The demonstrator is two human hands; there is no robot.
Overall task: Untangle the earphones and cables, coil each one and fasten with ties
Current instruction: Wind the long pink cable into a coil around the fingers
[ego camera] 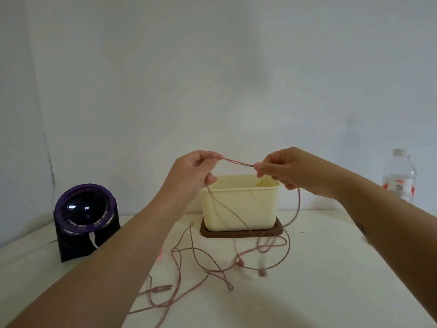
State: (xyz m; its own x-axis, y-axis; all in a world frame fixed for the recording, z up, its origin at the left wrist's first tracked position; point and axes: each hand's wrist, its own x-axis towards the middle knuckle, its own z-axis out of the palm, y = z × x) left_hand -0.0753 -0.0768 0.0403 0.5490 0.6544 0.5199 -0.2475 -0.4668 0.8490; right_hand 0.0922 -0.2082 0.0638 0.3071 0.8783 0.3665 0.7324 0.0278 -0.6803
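Pink earphones [237,162] stretch as a short doubled length between my two raised hands. My left hand [194,171] pinches the cord at its left end, and my right hand [281,171] pinches it at the right. From both hands the cord hangs down to the white table [331,280], where it lies in loose tangled loops. Two earbuds [262,272] rest on the table at the right of the tangle. The jack plug [165,287] lies at the left, near my left forearm.
A cream plastic box [241,207] stands on a dark brown lid [241,233] behind the tangle, under my hands. A purple-and-black fan [84,216] sits at the back left. A clear water bottle [399,176] stands at the far right. A small pink tie [159,255] lies beside my left forearm.
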